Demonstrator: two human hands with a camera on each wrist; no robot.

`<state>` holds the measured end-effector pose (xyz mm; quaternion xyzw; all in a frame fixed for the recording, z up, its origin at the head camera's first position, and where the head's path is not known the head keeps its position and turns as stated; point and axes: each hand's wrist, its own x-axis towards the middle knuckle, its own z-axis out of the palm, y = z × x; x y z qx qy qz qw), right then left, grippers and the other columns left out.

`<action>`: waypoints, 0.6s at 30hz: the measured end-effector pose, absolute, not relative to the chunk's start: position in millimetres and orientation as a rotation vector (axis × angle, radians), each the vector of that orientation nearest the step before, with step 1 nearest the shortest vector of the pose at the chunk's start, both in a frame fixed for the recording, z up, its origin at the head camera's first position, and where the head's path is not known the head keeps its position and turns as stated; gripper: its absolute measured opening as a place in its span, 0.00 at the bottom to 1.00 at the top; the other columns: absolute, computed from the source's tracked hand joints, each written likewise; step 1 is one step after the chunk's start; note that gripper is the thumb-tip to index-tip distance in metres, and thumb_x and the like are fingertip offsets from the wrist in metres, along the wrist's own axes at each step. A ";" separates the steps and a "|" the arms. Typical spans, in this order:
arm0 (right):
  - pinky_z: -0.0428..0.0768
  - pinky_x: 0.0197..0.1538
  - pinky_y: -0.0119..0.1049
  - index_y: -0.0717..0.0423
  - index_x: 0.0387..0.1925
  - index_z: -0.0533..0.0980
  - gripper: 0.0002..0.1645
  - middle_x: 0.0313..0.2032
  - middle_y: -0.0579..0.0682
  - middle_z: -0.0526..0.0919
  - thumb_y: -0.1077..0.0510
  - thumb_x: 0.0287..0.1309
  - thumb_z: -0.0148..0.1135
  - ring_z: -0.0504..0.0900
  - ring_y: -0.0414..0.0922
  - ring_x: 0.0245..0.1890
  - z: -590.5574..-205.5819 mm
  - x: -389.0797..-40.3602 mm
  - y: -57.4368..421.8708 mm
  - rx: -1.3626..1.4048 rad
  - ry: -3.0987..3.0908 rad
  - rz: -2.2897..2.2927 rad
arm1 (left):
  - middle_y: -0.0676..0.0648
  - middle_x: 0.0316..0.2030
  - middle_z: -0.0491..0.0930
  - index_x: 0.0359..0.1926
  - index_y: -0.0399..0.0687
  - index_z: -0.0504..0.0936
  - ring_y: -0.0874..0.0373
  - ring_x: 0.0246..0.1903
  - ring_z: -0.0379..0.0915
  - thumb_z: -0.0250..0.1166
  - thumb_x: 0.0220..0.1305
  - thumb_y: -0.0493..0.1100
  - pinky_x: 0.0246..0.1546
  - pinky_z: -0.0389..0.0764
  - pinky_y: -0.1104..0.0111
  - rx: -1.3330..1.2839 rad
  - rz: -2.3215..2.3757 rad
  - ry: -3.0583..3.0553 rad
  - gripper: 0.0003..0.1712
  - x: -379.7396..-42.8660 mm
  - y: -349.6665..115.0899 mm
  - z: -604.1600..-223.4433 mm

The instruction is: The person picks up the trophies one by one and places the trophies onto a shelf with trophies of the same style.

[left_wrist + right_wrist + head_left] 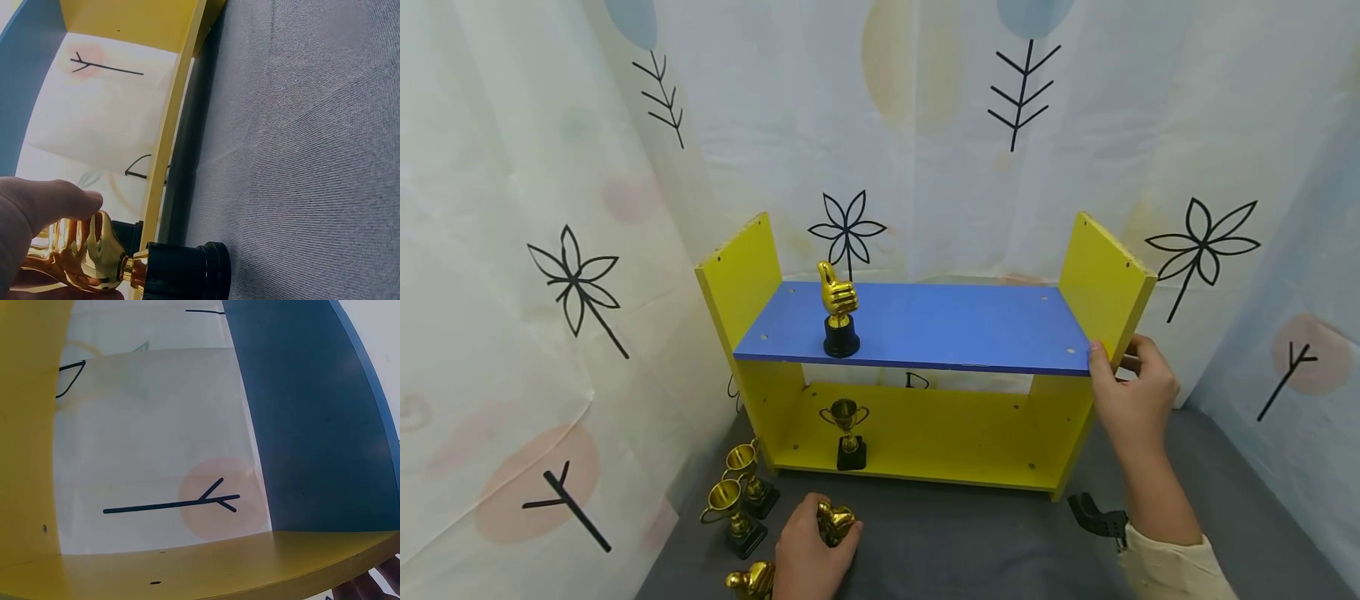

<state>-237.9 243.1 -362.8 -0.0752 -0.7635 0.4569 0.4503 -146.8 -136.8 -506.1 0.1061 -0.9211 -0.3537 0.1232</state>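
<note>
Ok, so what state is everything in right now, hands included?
Left hand, holding gold trophy
Gold trophy, base downward
Right hand, gripping yellow side panel
Shelf unit, standing upright
Thumbs-up trophy, upright on blue shelf
Lower-shelf cup, upright
Nearer cup beside unit, upright
Farther cup beside unit, upright
Gold piece at bottom edge, cut off; state unclear

Reads as a small curtained booth, staged setup; can't tell if home, lab or studio. Pale printed sheeting [940, 200] on 3 visible sides, folds and creases showing, with line-drawn flowers, twigs, pastel blobs. Gray woven cloth [962, 542] underneath. 1 yellow-and-blue shelf unit [940, 321] stands on it, near back sheeting.
</note>
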 end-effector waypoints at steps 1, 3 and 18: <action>0.72 0.38 0.08 0.62 0.58 0.82 0.23 0.51 0.58 0.88 0.52 0.69 0.70 0.75 0.22 0.38 -362.7 -237.7 243.0 -0.185 -1.889 1.130 | 0.44 0.39 0.84 0.49 0.40 0.82 0.48 0.37 0.84 0.84 0.52 0.54 0.36 0.86 0.49 0.309 -1.033 -2.687 0.31 -146.8 -136.8 -506.2; 0.72 0.38 0.08 0.62 0.58 0.82 0.23 0.51 0.59 0.87 0.52 0.70 0.69 0.75 0.22 0.39 -362.1 -237.0 242.4 -0.183 -1.893 1.133 | 0.45 0.39 0.84 0.49 0.40 0.82 0.49 0.36 0.84 0.84 0.52 0.53 0.36 0.85 0.49 0.309 -1.036 -2.687 0.31 -146.9 -136.8 -506.2; 0.74 0.38 0.10 0.62 0.59 0.82 0.24 0.52 0.60 0.87 0.50 0.70 0.68 0.76 0.25 0.39 -362.2 -236.2 241.0 -0.210 -1.899 1.152 | 0.49 0.36 0.83 0.46 0.44 0.83 0.53 0.34 0.81 0.85 0.51 0.54 0.34 0.84 0.53 0.278 -1.051 -2.709 0.29 -147.3 -135.6 -506.1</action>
